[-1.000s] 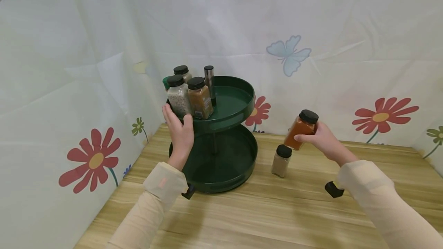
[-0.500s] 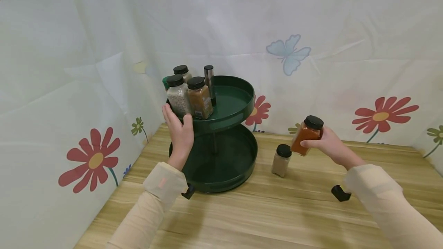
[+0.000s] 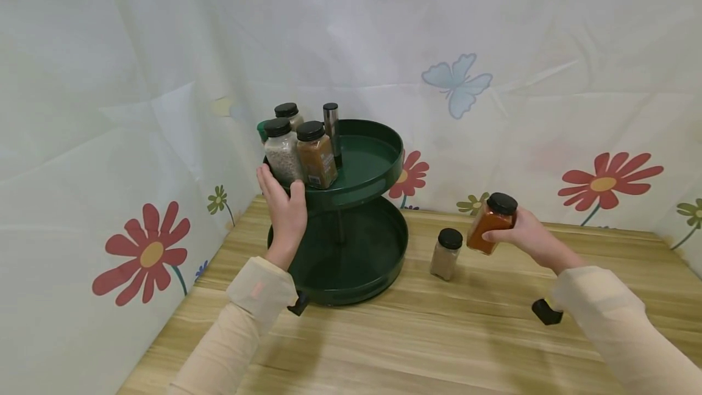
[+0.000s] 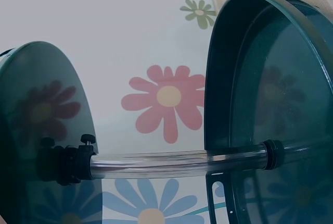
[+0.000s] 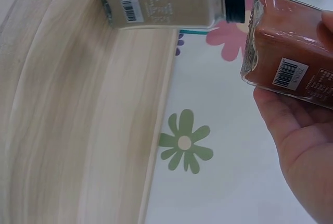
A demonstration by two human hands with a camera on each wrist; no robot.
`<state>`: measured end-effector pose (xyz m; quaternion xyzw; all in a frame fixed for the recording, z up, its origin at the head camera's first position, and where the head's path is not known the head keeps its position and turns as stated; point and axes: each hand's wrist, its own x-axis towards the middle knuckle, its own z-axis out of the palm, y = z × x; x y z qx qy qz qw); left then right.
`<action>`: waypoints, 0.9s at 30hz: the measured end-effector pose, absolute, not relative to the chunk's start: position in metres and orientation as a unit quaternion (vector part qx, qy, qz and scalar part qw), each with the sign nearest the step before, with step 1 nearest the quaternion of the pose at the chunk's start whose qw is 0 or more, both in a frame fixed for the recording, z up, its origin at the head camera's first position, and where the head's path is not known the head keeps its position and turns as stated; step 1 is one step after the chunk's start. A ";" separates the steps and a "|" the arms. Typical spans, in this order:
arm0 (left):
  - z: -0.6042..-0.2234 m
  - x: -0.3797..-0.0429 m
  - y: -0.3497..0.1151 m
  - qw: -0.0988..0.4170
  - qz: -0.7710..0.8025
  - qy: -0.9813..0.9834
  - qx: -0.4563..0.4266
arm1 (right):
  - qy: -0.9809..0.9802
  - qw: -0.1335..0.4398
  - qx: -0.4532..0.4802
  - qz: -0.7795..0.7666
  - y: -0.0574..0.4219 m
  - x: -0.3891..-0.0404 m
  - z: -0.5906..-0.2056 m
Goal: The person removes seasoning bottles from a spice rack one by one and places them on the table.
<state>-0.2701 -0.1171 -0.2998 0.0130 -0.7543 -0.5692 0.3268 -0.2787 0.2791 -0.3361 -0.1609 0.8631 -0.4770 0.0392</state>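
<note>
My right hand (image 3: 529, 239) grips a glass spice jar of red-orange powder (image 3: 490, 225) with a black lid, slightly tilted and held above the table. In the right wrist view the jar's barcode side (image 5: 291, 52) shows, with fingers beneath it. Just left of it a smaller spice jar of beige powder (image 3: 445, 256) stands upright on the table. My left hand (image 3: 286, 212) rests against the rim of a dark green two-tier round rack (image 3: 362, 192), fingers straight up its side. By that hand, on the upper tier, stand a jar of pale grains (image 3: 282, 157) and a jar of brown powder (image 3: 318, 160).
Also on the upper tier are a slim metallic bottle (image 3: 331, 133), another black-lidded jar (image 3: 287, 113) and a green-capped container (image 3: 262, 131), partly hidden. The lower tier (image 3: 340, 285) stands on the wooden table (image 3: 384, 352). A flower-patterned sheet (image 3: 548, 108) hangs behind.
My right hand has moved right and down with the red-orange spice jar, away from the rack and past the beige jar. My left hand has kept its place on the rim.
</note>
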 end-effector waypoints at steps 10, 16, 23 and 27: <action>-0.300 -0.270 -0.117 0.328 -0.566 -0.756 0.012 | 0.866 0.045 -0.161 -0.471 0.283 -0.279 -0.347; -0.298 -0.268 -0.117 0.324 -0.566 -0.758 0.014 | 0.865 0.049 -0.156 -0.474 0.284 -0.280 -0.353; -0.297 -0.266 -0.116 0.324 -0.565 -0.758 0.016 | 0.859 0.055 -0.165 -0.481 0.285 -0.282 -0.363; -0.298 -0.267 -0.116 0.325 -0.564 -0.759 0.018 | 0.859 0.054 -0.169 -0.480 0.286 -0.283 -0.368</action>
